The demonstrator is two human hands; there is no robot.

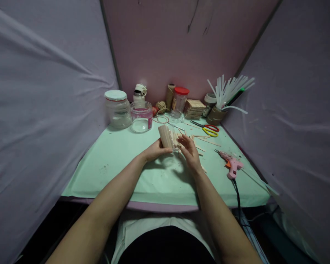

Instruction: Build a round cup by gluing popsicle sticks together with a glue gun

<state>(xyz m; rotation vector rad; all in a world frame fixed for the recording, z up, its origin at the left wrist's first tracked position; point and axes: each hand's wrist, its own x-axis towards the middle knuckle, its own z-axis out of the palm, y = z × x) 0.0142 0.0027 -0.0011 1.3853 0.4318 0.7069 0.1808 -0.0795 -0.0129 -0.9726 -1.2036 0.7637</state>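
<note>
A clear container lined with upright pale wooden craft sticks (166,137) is held tilted over the middle of the table. My left hand (156,150) is closed around its lower left side, thumb along the near edge. At the right side of it is my right hand (189,149), fingers apart and slightly curved, close to the clear part; whether they touch it is unclear. Loose wooden sticks (200,148) lie scattered behind and beside my right hand, partly hidden by it.
A pink glue gun (233,165) lies at the right, its cord running over the front edge. Red-and-yellow scissors (210,129) lie farther back. Along the back stand a lidded jar (118,112), an open jar (141,119), a red-lidded container (180,99) and a pot of glue sticks (217,114).
</note>
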